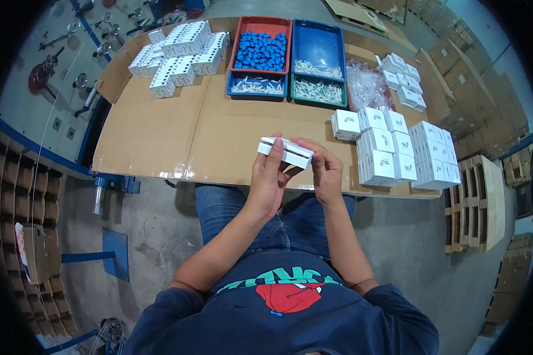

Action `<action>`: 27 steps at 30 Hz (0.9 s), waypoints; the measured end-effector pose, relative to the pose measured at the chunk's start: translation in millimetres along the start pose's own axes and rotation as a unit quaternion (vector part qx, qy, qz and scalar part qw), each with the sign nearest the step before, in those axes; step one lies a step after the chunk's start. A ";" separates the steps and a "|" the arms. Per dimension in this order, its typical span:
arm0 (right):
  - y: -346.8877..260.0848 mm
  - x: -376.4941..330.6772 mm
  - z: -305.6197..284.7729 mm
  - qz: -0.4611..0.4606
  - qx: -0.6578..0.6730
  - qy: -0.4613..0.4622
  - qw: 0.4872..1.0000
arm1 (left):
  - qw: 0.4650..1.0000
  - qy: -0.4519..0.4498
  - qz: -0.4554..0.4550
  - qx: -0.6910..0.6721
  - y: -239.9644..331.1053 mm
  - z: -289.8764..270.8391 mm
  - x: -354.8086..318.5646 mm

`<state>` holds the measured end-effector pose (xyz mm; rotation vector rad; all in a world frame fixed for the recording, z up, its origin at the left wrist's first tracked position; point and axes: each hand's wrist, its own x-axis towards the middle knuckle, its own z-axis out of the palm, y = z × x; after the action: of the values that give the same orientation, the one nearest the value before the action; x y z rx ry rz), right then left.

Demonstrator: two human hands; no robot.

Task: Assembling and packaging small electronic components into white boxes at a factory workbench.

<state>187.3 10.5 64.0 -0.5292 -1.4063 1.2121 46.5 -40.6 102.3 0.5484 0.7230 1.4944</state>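
Note:
A small flat white carton (295,157) is held up over the near edge of the table, with a dark gap running along its facing side. My left hand (266,186) grips its left end, thumb on top of the facing side. At the right end, my right hand (327,177) is closed on the carton with bent fingers. What lies inside the carton is hidden. To the right of my hands stand stacked white cartons (380,142), with another block of white cartons (435,155) beside them.
Cardboard covers the table (148,139). At its back are a red bin (238,36) of blue pieces, blue bins (318,44) and a green bin (317,102) with small white pieces. Clear plastic bags (368,86) lie beside these. More cartons (186,50) are piled far left.

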 end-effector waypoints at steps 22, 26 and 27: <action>-1.4 2.5 -5.0 0.074 0.031 -0.001 0.997 | 0.994 0.096 0.031 0.040 -17.1 -11.1 24.6; 9.7 1.3 -11.8 0.054 0.024 0.003 0.998 | 0.993 0.078 0.051 0.070 -25.6 -12.3 29.2; 11.4 0.7 -12.7 0.052 0.020 0.009 0.998 | 0.993 0.070 0.057 0.076 -27.0 -11.7 29.9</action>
<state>195.1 19.8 52.1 -0.5901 -1.3505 1.3140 54.8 -12.8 72.0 0.6121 0.9331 1.6040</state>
